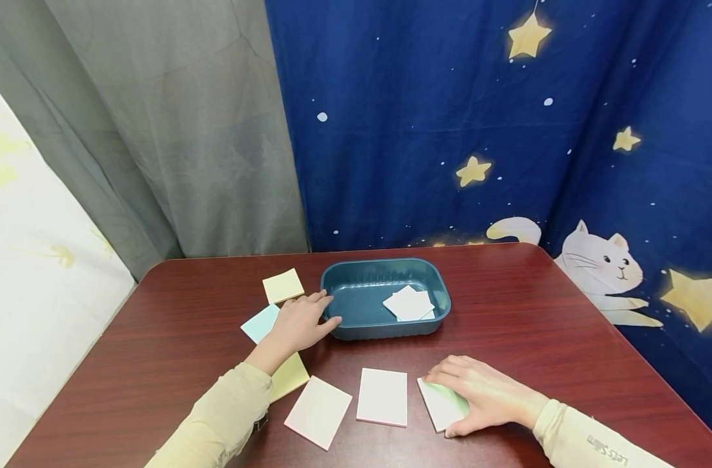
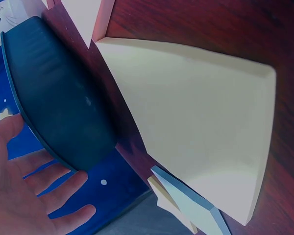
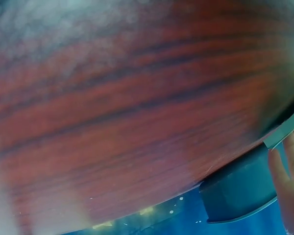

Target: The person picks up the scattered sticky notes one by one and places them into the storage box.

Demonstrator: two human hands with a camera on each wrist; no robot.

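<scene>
In the head view a teal tray point(image 1: 356, 333) stands at the table's back, with white note pads point(image 1: 408, 303) inside at its right. The left hand point(image 1: 300, 322) touches the tray's left rim, fingers spread; the left wrist view shows its fingers at the wall of the tray point(image 2: 59, 98). The right hand point(image 1: 479, 393) grips a pale green-white pad point(image 1: 440, 406) at the front right, thumb at the near edge and fingers at the far one. In the right wrist view the right hand point(image 3: 291, 181) shows only in part, beside a pad's edge point(image 3: 284, 129).
A white pad point(image 1: 382, 397) and a pale pink pad point(image 1: 318, 413) lie in front of the tray. Left of them are a yellow pad point(image 1: 289, 377), a light blue pad point(image 1: 259, 323) and a cream pad point(image 1: 282, 286). Curtains hang behind the table point(image 1: 180, 364).
</scene>
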